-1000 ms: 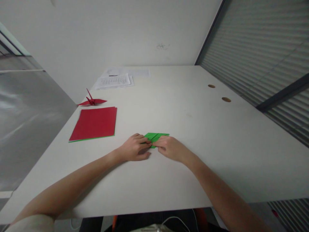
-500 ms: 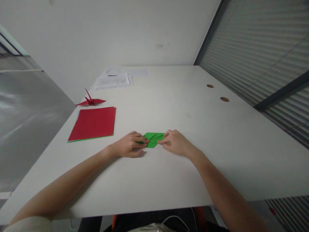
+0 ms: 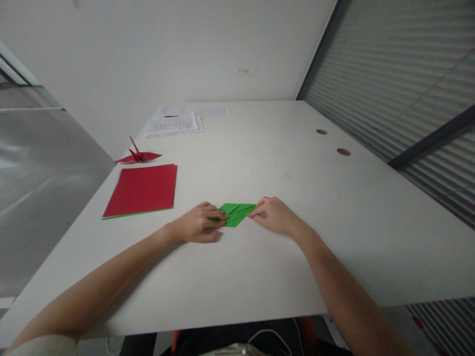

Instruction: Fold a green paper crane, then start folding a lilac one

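Note:
A green folded origami paper point(image 3: 237, 212) lies flat on the table in front of me, with crease lines and layered flaps on top. My left hand point(image 3: 203, 222) rests over its left end, fingers stretched out and pressing on it, the thumb apart on the table. At the paper's right tip, my right hand point(image 3: 273, 214) has thumb and forefinger pinched together on the point. Both ends of the paper are partly hidden by my fingers.
Left of my hands is a stack of red and green square paper point(image 3: 143, 190). Behind it stands a red paper crane point(image 3: 139, 156). Printed sheets point(image 3: 172, 124) lie at the back left, and two round holes point(image 3: 343, 152) pierce the white table point(image 3: 260, 158) at right.
My right hand has slid a little to the right along the green paper, out to its tip, uncovering more of it. My left hand stays in place.

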Demonstrator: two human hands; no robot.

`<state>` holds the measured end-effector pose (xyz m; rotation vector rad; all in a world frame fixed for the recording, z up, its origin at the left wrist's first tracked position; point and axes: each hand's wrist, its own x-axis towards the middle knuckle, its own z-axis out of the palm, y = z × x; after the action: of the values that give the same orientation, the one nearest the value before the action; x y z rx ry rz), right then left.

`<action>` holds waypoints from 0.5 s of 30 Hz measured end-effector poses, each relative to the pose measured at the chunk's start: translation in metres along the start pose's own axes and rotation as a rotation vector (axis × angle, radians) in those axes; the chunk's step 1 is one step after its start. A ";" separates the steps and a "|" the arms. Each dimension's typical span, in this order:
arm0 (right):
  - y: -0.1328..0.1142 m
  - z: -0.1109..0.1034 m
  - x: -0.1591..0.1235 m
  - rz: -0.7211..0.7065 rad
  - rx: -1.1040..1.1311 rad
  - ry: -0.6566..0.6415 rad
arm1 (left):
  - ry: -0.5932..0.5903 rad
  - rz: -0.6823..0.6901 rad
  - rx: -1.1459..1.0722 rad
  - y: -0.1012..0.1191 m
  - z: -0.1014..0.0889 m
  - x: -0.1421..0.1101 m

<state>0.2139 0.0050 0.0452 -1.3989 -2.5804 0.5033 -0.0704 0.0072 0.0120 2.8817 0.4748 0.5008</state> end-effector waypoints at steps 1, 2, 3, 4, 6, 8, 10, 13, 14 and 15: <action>0.002 0.000 0.000 -0.007 0.011 0.008 | -0.005 -0.001 0.000 0.000 0.000 0.000; 0.004 0.000 0.000 -0.022 0.023 0.020 | -0.010 -0.002 0.000 0.001 -0.001 0.001; 0.005 0.001 0.000 -0.040 0.031 0.040 | -0.013 -0.004 0.001 0.001 -0.002 0.001; 0.004 0.003 0.000 -0.060 0.033 0.071 | -0.014 -0.007 0.002 0.002 -0.002 0.002; 0.000 0.008 0.002 -0.116 0.033 0.145 | -0.012 -0.011 0.005 0.003 -0.003 0.002; -0.009 0.014 0.004 -0.200 0.052 0.179 | -0.012 -0.016 0.007 0.003 -0.003 0.003; -0.017 0.018 0.004 -0.273 0.059 0.137 | -0.011 -0.016 0.011 0.004 -0.003 0.003; -0.022 0.018 0.004 -0.263 -0.005 0.063 | 0.002 -0.003 0.018 0.003 -0.002 0.003; -0.022 0.016 0.003 -0.240 -0.030 0.051 | 0.007 0.001 0.020 0.003 -0.002 0.003; -0.020 0.014 0.002 -0.214 -0.051 0.045 | 0.013 0.003 0.021 0.003 -0.001 0.002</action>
<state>0.1931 -0.0059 0.0399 -1.1150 -2.6812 0.3718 -0.0679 0.0057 0.0143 2.9009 0.4806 0.5177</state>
